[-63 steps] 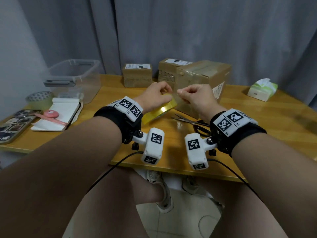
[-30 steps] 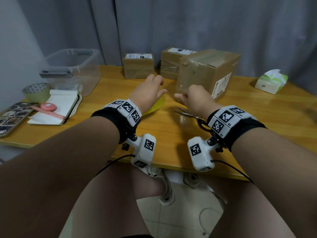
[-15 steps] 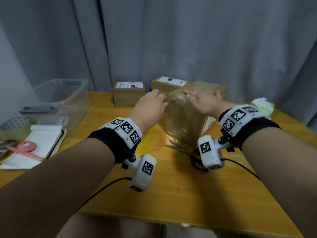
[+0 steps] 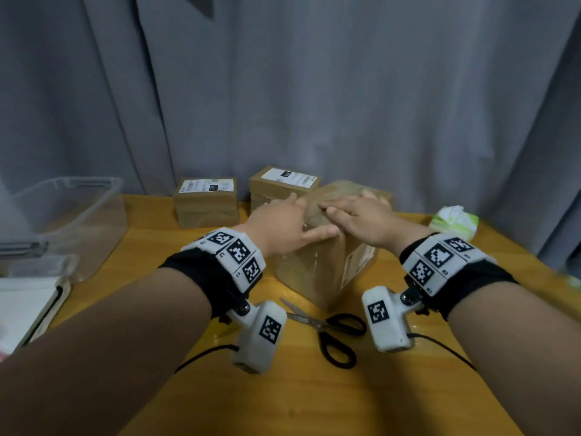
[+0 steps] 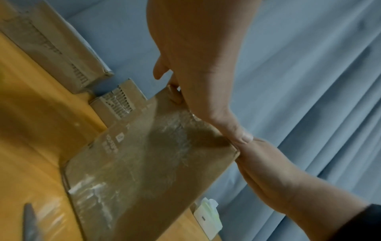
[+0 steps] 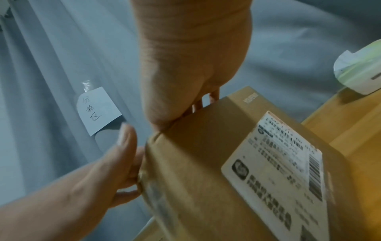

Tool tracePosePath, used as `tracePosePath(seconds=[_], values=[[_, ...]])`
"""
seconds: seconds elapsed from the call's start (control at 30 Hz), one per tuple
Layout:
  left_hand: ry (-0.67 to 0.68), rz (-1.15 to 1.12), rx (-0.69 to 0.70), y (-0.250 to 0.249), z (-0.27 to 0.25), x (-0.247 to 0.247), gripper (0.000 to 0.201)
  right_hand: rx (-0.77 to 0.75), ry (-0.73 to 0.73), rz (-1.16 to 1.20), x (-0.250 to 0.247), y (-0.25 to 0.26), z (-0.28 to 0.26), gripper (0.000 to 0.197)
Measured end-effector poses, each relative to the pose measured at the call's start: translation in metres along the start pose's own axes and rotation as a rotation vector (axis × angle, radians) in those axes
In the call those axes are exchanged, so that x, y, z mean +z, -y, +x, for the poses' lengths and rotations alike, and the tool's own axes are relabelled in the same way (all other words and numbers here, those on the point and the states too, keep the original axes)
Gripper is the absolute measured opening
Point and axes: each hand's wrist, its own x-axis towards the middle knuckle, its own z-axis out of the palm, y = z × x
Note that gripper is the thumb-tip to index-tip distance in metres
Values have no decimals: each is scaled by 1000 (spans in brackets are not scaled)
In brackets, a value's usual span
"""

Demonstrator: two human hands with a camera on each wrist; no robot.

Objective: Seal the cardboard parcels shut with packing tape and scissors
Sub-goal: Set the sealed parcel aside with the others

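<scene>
The big cardboard parcel (image 4: 327, 269) stands in the middle of the table, with glossy clear tape on its near faces. My left hand (image 4: 283, 221) lies on its top left edge, fingers straight and thumb stretched along the near edge. The right hand (image 4: 358, 215) rests flat on the top beside it, fingers straight. In the left wrist view the left hand (image 5: 195, 65) bears on the parcel's (image 5: 144, 163) top edge; in the right wrist view the right hand (image 6: 185, 65) lies over the parcel (image 6: 216, 163). Black-handled scissors (image 4: 330, 328) lie in front of the parcel. No tape roll shows.
Two small labelled parcels (image 4: 206, 202) (image 4: 283, 184) stand at the back by the grey curtain. A clear plastic bin (image 4: 63, 221) and a white notebook (image 4: 25, 303) are on the left. A tissue pack (image 4: 456, 221) sits at the right.
Both hands left the yellow tape roll, rose from in front of the big parcel and now lie flat on its top. My head has come closer to the table.
</scene>
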Motion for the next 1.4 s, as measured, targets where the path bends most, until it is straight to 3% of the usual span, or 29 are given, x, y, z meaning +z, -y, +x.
tracePosePath(seconds=[0.1, 0.23, 0.3, 0.4, 0.47, 0.63, 0.73, 0.8, 0.93, 1.07, 1.13, 1.2, 1.3, 1.4], values=[[-38, -19, -19, -1, 7, 1, 96, 56, 50, -32, -2, -19, 15, 42], [-7, -80, -31, -6, 11, 4, 104, 252, 117, -23, -1, -49, 34, 56], [1, -119, -61, -5, 8, 5, 100, 304, 96, 78, 1, -63, 41, 68], [28, -138, -176, 2, 8, 8, 89, 367, 53, 346, 5, -75, 36, 69], [65, -296, -256, 6, 8, 11, 86, 368, -8, 443, 7, -80, 26, 68], [-25, -791, -221, 0, 6, 39, 119, 338, -132, 652, 14, -101, -8, 69], [104, -912, -117, -12, 12, 60, 124, 315, -227, 799, 23, -108, -21, 75], [142, -955, -118, -18, 23, 71, 128, 311, -315, 872, 32, -112, -26, 76], [119, -955, -136, -24, 46, 81, 110, 337, -331, 975, 58, -128, -32, 88], [-13, -915, -96, -30, 61, 86, 80, 428, -293, 999, 60, -140, -31, 63], [-139, -936, -151, -37, 70, 85, 66, 455, -390, 992, 54, -144, -27, 67], [-254, -971, -216, -44, 82, 79, 63, 500, -538, 931, 45, -151, -21, 76], [-303, -1070, -259, -51, 104, 71, 44, 476, -702, 782, 34, -162, -11, 64], [-231, -1093, -204, -56, 116, 72, 41, 479, -563, 508, 33, -169, -2, 42]])
